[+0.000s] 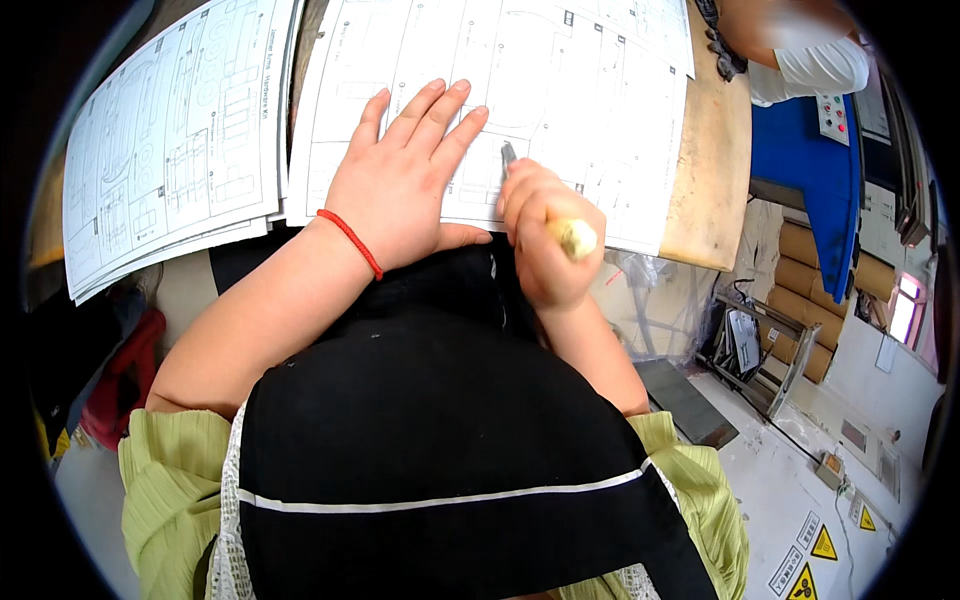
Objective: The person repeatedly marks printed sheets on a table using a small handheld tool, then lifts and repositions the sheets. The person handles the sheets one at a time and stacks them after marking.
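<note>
Right hand (548, 228): clamped on a tool (574, 238), handle mostly hidden!
Left hand (405, 185): flat, fingers apart, on printed sheet (605, 150).
Table (718, 190): under that sheet, far end cut off; paper stack (190, 130) left.

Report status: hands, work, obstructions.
Left hand spread on white printed paper sheet. Right hand gripping pale-yellow-handled metal tool, tip over sheet. Left index finger near tip.

The left hand (398, 190) lies flat, palm down, fingers slightly spread, thumb pointing toward the right hand (550, 225), curled tight just beside it. Behind them, the left forearm (262, 312) slants outward.
</note>
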A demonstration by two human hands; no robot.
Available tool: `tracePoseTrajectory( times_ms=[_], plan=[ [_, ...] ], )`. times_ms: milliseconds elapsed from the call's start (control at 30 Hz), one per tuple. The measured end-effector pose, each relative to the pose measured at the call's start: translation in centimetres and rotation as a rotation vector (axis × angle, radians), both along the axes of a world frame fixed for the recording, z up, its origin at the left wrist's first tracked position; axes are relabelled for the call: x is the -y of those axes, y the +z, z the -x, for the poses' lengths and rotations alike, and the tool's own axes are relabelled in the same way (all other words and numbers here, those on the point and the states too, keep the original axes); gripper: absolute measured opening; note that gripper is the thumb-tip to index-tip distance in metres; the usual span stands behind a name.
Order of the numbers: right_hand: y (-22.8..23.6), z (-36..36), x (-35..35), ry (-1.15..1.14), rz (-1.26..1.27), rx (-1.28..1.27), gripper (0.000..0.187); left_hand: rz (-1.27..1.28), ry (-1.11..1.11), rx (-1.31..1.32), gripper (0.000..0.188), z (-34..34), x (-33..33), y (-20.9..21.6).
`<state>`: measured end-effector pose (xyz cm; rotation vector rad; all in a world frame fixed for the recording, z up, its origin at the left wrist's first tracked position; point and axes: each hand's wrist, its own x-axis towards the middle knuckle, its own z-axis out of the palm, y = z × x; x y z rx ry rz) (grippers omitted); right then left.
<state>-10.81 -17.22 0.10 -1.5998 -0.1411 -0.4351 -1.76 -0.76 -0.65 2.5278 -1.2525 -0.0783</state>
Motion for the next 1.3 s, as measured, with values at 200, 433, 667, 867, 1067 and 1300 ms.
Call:
tracePoseTrajectory(
  times_ms=[200, 433, 667, 867, 1067, 1300],
  plan=[
    [1.3, 4.5, -0.6, 0.09, -0.044, -0.082, 0.009, 0.005, 0.001, 0.006, 0.109, -0.2, 0.2, 0.1],
    [0.7, -0.2, -1.0, 0.014, -0.333, 0.034, 0.014, 0.069, 0.009, -0.016, 0.116, -0.2, 0.0, -0.3],
    [-0.3, -2.5, -1.4, 0.006, -0.255, 0.071, 0.012, 0.028, 0.009, 0.012, 0.117, -0.1, 0.1, -0.1],
    [-0.1, -1.0, -2.0, 0.051, -0.135, -0.025, 0.013, -0.007, 0.026, 0.014, 0.113, 0.0, -0.1, -0.1],
    [0.8, 3.1, -2.1, 0.173, -0.055, -0.027, 0.011, 0.047, 0.019, 0.01, 0.11, 0.1, -0.1, -0.5],
    [1.2, 4.3, -1.8, -0.02, -0.242, -0.021, 0.024, -0.003, 0.068, -0.09, 0.112, 0.0, -3.9, 1.5]
  ],
)
